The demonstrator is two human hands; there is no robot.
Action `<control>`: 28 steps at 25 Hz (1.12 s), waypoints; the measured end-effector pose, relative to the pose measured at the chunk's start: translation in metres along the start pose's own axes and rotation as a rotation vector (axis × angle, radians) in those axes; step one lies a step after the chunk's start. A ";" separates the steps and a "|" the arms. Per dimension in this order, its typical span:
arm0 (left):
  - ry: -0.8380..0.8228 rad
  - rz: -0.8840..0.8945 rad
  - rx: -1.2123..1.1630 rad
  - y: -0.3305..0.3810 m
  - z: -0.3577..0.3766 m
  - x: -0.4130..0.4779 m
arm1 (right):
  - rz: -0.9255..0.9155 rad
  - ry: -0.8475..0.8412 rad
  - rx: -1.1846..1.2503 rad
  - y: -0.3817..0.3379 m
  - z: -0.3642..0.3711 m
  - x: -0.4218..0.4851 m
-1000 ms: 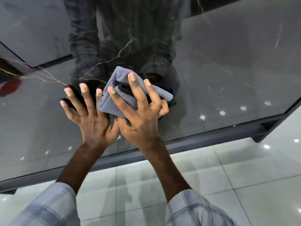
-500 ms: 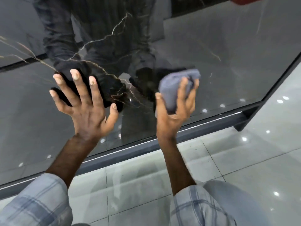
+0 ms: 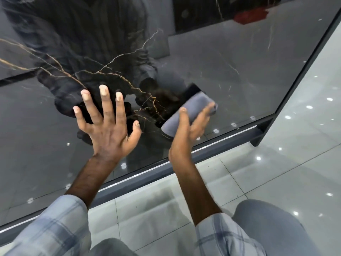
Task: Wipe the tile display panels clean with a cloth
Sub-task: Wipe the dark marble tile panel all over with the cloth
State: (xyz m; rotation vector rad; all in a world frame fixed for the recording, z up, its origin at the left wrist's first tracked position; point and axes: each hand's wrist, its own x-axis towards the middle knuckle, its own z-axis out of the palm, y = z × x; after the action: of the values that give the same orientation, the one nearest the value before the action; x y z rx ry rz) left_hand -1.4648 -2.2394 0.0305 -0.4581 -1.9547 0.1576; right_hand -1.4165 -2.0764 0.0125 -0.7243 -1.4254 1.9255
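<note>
While left grip (image 3: 108,132) splays open on panel (image 3: 239,61) | cloth (image 3: 192,109) sits clasped inside right grip (image 3: 186,131)

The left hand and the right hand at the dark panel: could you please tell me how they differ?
The left hand spreads straight fingers; the right hand curls its fingers. The left hand holds nothing and lies flat against the tile panel; the right hand grips a folded grey cloth against it. Both reach out of checked sleeves.
</note>
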 end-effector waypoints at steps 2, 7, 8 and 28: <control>-0.002 0.008 -0.002 0.000 0.000 0.000 | -0.284 -0.064 -0.290 0.010 0.000 0.001; -0.040 0.021 -0.011 -0.001 -0.004 0.000 | 0.336 0.013 -0.042 0.091 -0.018 -0.011; -0.058 0.025 -0.006 -0.001 -0.007 0.001 | 0.527 0.009 0.064 0.090 -0.015 -0.019; -0.030 -0.104 -0.035 -0.058 -0.065 0.058 | -1.641 -0.287 -0.842 -0.101 0.032 0.023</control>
State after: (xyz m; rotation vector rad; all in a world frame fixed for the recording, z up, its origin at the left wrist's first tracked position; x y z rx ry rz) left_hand -1.4413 -2.2765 0.1257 -0.3770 -2.0083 0.0644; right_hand -1.4388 -2.0571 0.1172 0.4642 -1.9510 0.1214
